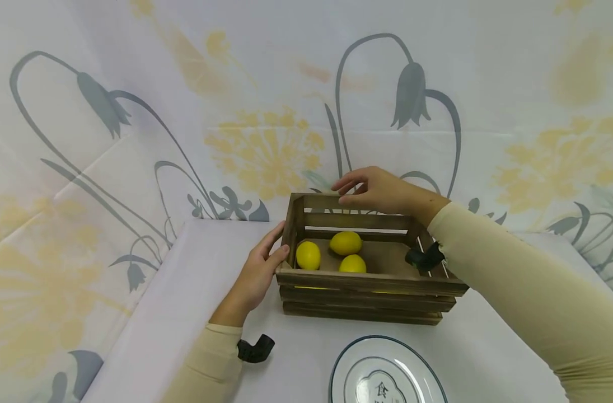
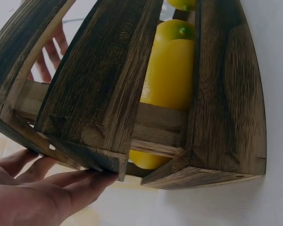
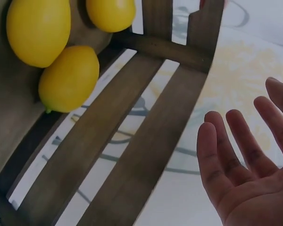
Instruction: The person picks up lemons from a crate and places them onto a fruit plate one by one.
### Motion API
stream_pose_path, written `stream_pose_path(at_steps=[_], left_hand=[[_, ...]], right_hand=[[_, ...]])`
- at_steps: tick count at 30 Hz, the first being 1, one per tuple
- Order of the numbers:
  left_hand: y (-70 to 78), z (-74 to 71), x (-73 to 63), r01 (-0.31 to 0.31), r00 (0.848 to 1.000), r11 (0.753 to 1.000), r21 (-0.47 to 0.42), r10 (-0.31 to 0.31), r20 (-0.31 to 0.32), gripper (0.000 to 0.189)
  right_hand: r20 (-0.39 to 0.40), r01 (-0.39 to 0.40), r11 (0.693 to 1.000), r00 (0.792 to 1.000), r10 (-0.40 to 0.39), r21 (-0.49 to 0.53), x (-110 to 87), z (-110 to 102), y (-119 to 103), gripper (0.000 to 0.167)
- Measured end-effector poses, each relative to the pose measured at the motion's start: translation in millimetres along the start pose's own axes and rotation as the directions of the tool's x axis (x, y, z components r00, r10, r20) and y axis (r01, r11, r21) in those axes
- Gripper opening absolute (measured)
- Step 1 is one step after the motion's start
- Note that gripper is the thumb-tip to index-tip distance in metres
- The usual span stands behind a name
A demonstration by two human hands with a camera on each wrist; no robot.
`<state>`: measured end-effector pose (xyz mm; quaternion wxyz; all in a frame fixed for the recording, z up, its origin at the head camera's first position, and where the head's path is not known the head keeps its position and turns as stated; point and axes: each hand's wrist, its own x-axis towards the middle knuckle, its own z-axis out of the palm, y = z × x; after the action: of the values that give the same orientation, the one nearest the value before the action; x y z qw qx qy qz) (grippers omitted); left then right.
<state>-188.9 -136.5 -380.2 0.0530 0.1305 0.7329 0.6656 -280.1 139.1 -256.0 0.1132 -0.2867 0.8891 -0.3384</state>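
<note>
A brown slatted wooden crate (image 1: 371, 284) stands on the white surface with yellow lemons inside; in the head view three show, such as one lemon (image 1: 345, 243) near the back. My left hand (image 1: 256, 274) rests against the crate's left end, thumb near the front corner. In the left wrist view, its fingers (image 2: 80, 186) touch the slat ends and look fairly straight. Over the back rim hovers my right hand (image 1: 374, 190), holding nothing. The right wrist view shows its fingers (image 3: 247, 146) spread and relaxed, apart from the crate's slats (image 3: 146, 136).
A white plate (image 1: 354, 358) with a dark blue rim and printed characters lies in front of the crate, cut off by the frame's bottom edge. Behind the crate hangs a flower-patterned cloth (image 1: 281, 73). Each wrist wears a black strap mount (image 1: 256, 348).
</note>
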Motion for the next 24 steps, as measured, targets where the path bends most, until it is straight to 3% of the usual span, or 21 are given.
stream_pose_path(at_steps=[7,16,24], left_hand=[[0.2,0.3,-2.1,-0.012,1.000,0.999,0.045,0.012,0.000,0.055],[-0.4,2.2,-1.6,-0.017,1.000,0.999,0.032,0.017,0.014,0.056],[-3.5,5.9,-0.1,-0.044,0.997,0.999,0.027,0.042,0.072,0.058]], right_hand=[[0.034,0.027,1.000,0.999,-0.027,0.009,9.5,11,-3,0.037],[0.068,0.004,0.999,0.998,-0.006,0.034,15.4,19,1,0.039],[0.088,0.002,0.999,0.996,-0.005,0.034,22.6,27,1,0.038]])
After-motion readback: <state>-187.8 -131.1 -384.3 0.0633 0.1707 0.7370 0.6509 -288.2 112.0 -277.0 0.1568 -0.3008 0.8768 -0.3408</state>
